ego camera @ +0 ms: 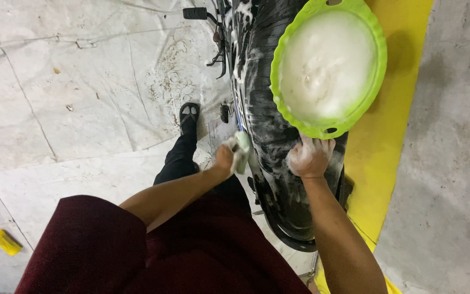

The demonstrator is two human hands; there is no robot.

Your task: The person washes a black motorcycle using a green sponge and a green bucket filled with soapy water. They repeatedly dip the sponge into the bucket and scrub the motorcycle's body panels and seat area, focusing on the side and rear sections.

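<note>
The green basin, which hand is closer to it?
Right. The right hand rests on the soapy seat just below the green basin rim. The left hand, holding a sponge, is off to the basin's lower left.

Vehicle wash bay: soapy motorcycle (pixel 267 109), wet tiled floor (pixel 82 109), foam basin (pixel 327 65).

You have two hands in view: your left hand (pixel 225 157), foamy and closed around one pale green sponge (pixel 242 149), and your right hand (pixel 310 157) flat on the one black motorcycle (pixel 267 114). One green basin (pixel 327 130) of suds sits on the seat at the far right. One sandalled foot (pixel 189 114) shows left of the bike, and one small yellow object (pixel 5 242) lies near left.
</note>
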